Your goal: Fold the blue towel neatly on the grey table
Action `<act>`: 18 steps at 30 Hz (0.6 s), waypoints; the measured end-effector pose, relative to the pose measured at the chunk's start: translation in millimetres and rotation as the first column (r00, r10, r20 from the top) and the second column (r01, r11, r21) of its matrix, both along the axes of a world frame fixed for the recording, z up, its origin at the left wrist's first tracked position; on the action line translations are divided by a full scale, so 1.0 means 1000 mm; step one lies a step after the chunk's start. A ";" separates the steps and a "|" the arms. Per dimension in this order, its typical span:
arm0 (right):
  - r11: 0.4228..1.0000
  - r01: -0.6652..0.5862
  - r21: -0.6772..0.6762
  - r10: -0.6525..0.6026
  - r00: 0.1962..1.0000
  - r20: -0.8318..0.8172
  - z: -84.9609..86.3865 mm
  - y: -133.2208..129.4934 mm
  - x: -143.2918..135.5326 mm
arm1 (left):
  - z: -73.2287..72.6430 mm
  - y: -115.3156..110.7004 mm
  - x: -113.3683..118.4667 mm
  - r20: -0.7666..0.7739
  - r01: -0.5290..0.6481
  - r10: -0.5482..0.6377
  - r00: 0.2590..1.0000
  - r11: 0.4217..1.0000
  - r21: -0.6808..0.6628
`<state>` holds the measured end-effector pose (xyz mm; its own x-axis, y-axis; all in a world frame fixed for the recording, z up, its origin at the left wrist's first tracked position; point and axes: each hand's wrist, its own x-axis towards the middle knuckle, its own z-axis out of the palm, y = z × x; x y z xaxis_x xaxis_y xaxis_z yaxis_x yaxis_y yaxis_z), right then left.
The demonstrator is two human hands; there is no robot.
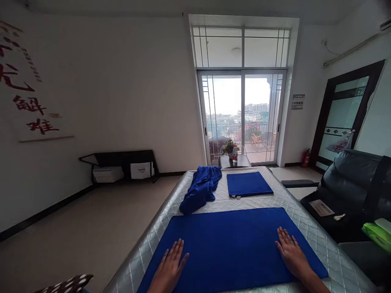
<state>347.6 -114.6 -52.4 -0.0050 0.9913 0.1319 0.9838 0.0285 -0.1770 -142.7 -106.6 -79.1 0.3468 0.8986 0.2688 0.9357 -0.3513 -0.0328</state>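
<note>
A blue cloth [232, 248], laid out flat as a large rectangle, covers the near part of the quilted mattress [143, 248]. My left hand [171, 262] rests on its left side, palm down with the fingers stretched out. On the right side lies my right hand [290, 250], also flat on the fabric and open. Beyond the cloth, a crumpled blue cloth [201, 189] sits in a loose heap at the left. To its right is a smaller, neatly folded blue cloth [249, 184] with white tags at its near edge.
A small table [222, 162] with a plant and a water bottle [235, 154] stands past the mattress, before the glass sliding door [226, 110]. At the right is a black armchair [351, 179]. Against the left wall are a black folded frame [137, 156] and white boxes [108, 175].
</note>
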 end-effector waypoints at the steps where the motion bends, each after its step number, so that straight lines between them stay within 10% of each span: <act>1: 0.998 0.053 0.038 -0.054 0.998 0.023 -0.011 -0.001 0.030 | -0.008 -0.005 -0.030 -0.031 -0.020 0.021 0.999 0.999 0.036; 4: 0.978 0.155 0.143 -0.163 0.985 0.052 -0.044 0.000 0.102 | -0.025 -0.019 -0.093 -0.067 -0.063 0.073 0.995 0.989 0.136; 7: 0.966 0.181 0.184 -0.195 0.979 0.061 -0.062 0.002 0.129 | -0.026 -0.027 -0.108 -0.068 -0.070 0.083 0.994 0.983 0.169; 18: 0.940 0.172 0.294 -0.208 0.973 0.096 -0.034 -0.015 0.101 | -0.010 -0.032 -0.092 -0.024 -0.112 0.116 0.993 0.987 0.114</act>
